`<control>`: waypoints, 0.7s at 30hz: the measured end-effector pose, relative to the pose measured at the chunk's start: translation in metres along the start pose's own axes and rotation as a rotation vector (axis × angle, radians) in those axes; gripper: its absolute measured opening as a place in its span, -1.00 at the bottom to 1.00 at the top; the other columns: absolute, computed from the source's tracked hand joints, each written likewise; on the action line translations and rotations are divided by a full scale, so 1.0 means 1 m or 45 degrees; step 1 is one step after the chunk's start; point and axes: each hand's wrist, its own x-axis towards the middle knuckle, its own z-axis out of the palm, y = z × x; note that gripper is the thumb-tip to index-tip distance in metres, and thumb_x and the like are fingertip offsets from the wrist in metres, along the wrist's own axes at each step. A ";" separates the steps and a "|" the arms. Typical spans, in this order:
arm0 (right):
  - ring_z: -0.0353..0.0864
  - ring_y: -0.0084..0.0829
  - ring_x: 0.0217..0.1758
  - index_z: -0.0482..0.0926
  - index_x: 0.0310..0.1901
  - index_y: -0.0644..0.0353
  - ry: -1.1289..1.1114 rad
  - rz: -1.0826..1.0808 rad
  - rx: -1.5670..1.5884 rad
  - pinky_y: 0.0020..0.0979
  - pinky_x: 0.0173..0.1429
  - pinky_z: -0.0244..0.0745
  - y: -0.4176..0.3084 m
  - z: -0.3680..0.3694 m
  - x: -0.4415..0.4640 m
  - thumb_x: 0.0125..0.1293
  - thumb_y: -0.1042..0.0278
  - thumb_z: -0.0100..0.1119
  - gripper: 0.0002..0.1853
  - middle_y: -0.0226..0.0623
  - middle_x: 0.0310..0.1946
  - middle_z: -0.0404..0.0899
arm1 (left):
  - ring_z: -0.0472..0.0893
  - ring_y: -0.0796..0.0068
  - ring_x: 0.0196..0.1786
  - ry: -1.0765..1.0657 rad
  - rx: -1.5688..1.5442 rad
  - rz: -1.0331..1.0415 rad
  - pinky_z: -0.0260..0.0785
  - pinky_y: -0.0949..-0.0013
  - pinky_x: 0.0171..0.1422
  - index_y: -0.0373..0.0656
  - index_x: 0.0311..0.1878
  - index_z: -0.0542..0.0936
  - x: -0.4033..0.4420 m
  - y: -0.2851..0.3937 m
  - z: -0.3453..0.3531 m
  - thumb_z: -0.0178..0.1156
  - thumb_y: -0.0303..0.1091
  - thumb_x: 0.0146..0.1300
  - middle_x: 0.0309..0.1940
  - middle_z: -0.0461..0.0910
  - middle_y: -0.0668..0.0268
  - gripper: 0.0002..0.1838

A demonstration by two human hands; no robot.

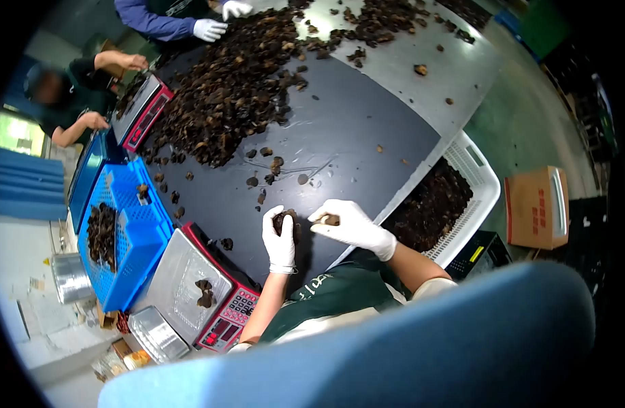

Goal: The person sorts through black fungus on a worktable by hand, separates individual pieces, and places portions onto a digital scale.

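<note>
My left hand [280, 241], in a white glove, is closed round a dark brown piece [285, 220] near the front edge of the dark table sheet [367, 115]. Just to its right, my gloved right hand [353, 228] pinches a small piece with a pale side [331, 219] between thumb and fingers. The two hands are a short gap apart. A large heap of dark brown pieces [224, 102] lies farther back on the table, with a few loose ones between it and my hands.
A red scale [190, 285] bearing dark pieces and a blue basket [132, 234] stand at left. A white basket [486, 177] of dark pieces is at right, near a cardboard box [537, 207]. Two co-workers are at the upper left, one beside another scale [139, 112].
</note>
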 end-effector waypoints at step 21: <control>0.65 -0.26 -0.38 0.60 -0.27 0.12 0.376 -0.130 -0.352 -0.34 -0.27 0.56 0.002 0.025 -0.028 0.11 0.27 0.37 -0.80 -0.26 -0.41 0.62 | 0.55 0.51 -0.09 -0.211 0.025 0.089 0.39 0.43 0.10 -0.26 0.01 0.50 -0.017 0.032 0.018 0.17 -0.50 0.26 -0.14 0.55 0.30 -0.75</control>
